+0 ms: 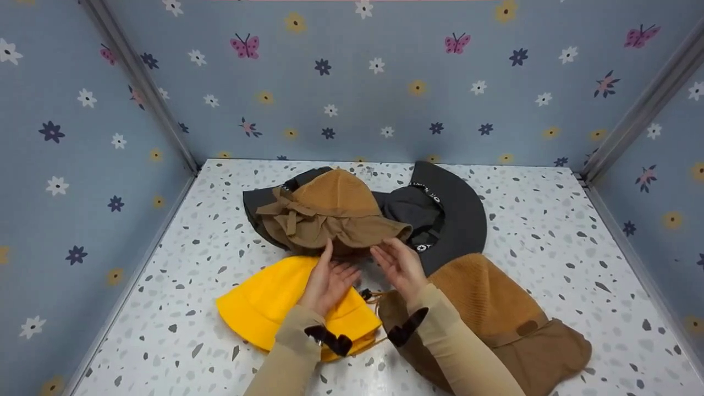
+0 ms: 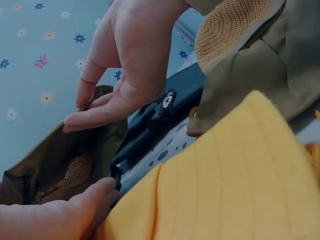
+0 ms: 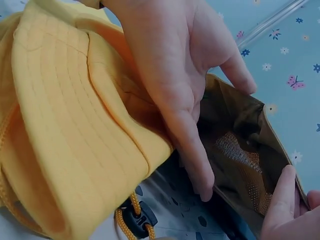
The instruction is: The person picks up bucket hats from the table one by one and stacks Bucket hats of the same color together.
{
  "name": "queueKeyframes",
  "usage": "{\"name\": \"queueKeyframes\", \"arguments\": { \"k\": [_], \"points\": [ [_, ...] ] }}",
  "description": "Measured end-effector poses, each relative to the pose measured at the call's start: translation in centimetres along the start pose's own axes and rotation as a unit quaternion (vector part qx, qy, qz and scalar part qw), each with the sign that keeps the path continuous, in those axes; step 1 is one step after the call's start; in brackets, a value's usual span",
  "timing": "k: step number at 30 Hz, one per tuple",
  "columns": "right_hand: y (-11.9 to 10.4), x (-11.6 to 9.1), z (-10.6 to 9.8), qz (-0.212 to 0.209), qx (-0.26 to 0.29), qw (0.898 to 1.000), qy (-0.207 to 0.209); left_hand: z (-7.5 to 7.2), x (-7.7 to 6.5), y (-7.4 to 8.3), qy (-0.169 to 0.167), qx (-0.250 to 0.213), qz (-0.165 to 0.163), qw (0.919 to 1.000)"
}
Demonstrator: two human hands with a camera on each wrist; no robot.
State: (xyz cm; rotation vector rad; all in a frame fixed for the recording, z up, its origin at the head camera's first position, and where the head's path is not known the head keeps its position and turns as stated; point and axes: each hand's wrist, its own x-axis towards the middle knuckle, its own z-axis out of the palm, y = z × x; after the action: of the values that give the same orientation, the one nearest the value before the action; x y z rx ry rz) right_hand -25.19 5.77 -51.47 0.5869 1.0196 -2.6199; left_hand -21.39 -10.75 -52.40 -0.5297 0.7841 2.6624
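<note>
1. We see a tan crown point(image 1: 341, 192) and a duller brown brim point(image 1: 357, 230) and bow point(image 1: 291, 212) on the bow hat point(image 1: 333, 212).
2. We find the yellow hat point(image 1: 269, 300) plain, with an orange-yellow cord point(image 3: 119, 220) and a black toggle point(image 3: 141, 219).
3. Our dark hat point(image 1: 462, 214) is charcoal, with white lettering point(image 1: 429, 192) and a white star point(image 1: 422, 248).
4. Our flap hat point(image 1: 484, 302) pairs ribbed tan with brown.
5. We note beige sleeves point(image 1: 291, 352) and black straps point(image 1: 407, 327).
6. Our surface point(image 1: 181, 308) is white, speckled grey and near-black.
7. Our grey-blue walls point(image 1: 363, 82) carry white, yellow and navy flowers and pink butterflies point(image 1: 245, 46).
</note>
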Motion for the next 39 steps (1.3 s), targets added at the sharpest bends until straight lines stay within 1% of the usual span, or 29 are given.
{"name": "queueKeyframes", "arguments": {
  "k": [5,9,13,17,20,25,28,31,36,39],
  "points": [
    [0.1,-0.2,-0.4,-0.015,-0.022,1.0,0.003,0.0,0.3,-0.2,0.0,-0.031,0.011,0.9995],
    [0.2,-0.3,-0.8,-0.023,-0.03,0.999,0.01,-0.2,0.4,-0.3,-0.002,-0.032,0.015,0.9994],
    [0.4,-0.3,-1.2,-0.021,-0.03,0.999,0.013,-0.4,0.5,-0.2,-0.002,-0.034,0.021,0.9992],
    [0.6,-0.4,-1.4,-0.017,-0.021,1.0,0.01,-0.5,0.6,-0.2,0.005,-0.032,0.028,0.9991],
    [0.9,-0.5,-1.5,-0.008,-0.02,1.0,0.01,-0.6,0.6,-0.1,0.01,-0.035,0.028,0.999],
    [1.4,-0.6,-1.4,0.029,-0.046,0.998,0.005,-0.6,0.5,-0.1,0.006,-0.046,0.019,0.9987],
    [1.7,-0.5,-1.3,0.042,-0.056,0.998,-0.008,-0.4,0.6,-0.2,0.0,-0.056,0.013,0.9983],
    [1.8,-0.5,-1.2,0.04,-0.047,0.997,-0.038,-0.4,0.5,-0.3,-0.004,-0.057,0.011,0.9983],
    [1.8,-0.5,-0.9,0.025,0.003,0.996,-0.081,-0.4,0.3,-0.5,-0.01,-0.039,0.011,0.9991],
    [1.8,-0.5,-0.7,0.007,0.032,0.995,-0.093,-0.4,0.2,-0.6,-0.011,-0.011,0.01,0.9998]
  ]
}}
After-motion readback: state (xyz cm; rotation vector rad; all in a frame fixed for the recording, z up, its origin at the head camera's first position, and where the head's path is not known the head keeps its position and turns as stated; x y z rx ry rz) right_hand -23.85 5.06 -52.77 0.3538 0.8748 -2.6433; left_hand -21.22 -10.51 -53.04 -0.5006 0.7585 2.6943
